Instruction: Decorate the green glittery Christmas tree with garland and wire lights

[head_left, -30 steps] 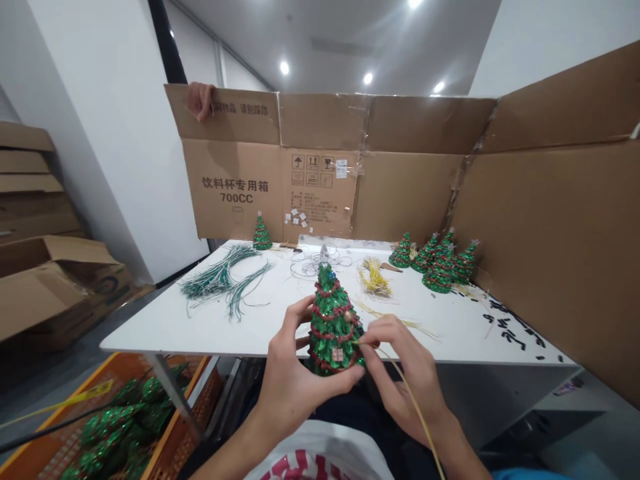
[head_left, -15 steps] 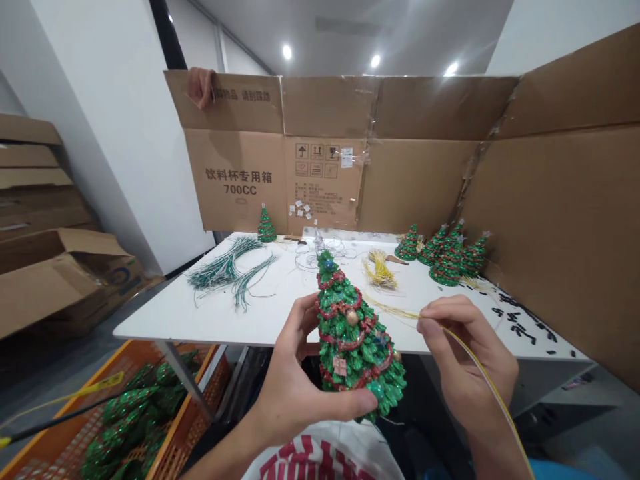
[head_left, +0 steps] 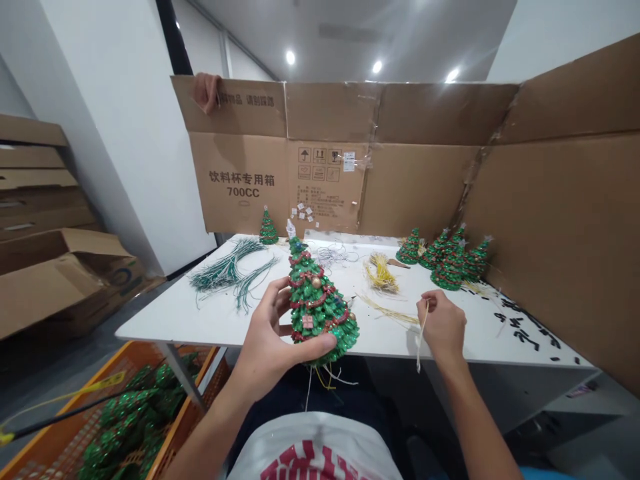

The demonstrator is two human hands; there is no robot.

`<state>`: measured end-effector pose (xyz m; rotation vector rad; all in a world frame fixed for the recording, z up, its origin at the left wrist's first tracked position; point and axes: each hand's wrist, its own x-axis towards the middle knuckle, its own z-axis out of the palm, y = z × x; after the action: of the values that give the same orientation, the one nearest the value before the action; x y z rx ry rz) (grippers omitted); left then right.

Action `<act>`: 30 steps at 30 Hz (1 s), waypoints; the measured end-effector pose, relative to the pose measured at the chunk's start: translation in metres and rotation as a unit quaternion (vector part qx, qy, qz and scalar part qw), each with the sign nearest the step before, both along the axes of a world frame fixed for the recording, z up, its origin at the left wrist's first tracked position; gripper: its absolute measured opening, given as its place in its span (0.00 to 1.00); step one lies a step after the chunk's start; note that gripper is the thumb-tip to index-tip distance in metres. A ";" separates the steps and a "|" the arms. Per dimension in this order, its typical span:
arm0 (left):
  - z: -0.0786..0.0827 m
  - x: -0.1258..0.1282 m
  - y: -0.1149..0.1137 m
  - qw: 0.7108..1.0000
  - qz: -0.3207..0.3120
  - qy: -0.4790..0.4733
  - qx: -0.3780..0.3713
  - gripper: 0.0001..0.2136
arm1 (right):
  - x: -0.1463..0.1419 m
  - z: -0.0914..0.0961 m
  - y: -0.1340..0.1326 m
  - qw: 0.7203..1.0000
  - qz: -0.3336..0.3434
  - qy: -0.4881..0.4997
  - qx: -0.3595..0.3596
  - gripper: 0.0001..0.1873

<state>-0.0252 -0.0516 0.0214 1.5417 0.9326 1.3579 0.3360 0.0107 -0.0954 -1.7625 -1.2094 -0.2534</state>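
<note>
Brown cardboard panels (head_left: 417, 183) along far side, white flat table (head_left: 160, 317) in front. Orange plastic crate (head_left: 163, 447) at near left. Green glittery cone-shaped Christmas tree (head_left: 323, 300) over near table edge, top tilted left, gripped in left hand (head_left: 275, 340), thumb across lower front. Behind tree: loose green wire bundle (head_left: 220, 270) left, yellow wire bundle (head_left: 383, 273) right. Thin pale strand (head_left: 423, 333) pinched at fingertips of right hand (head_left: 443, 327), hanging down, right of tree.
</note>
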 end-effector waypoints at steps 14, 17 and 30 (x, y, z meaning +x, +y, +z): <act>0.000 -0.002 -0.003 0.997 0.040 0.050 0.036 0.43 | -0.033 -0.033 0.010 0.992 0.104 -0.060 0.026 0.14; 0.001 -0.003 -0.004 0.998 0.028 0.047 0.045 0.43 | -0.086 -0.025 -0.002 0.980 0.182 -0.073 -0.029 0.16; 0.009 -0.034 -0.002 0.999 0.014 0.028 0.040 0.48 | -0.136 -0.017 -0.018 0.950 0.255 0.144 -0.104 0.15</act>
<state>-0.0595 -0.0534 0.0299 1.6396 0.9484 1.3925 0.2004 -0.0070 -0.1127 -1.5245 -1.4588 0.4365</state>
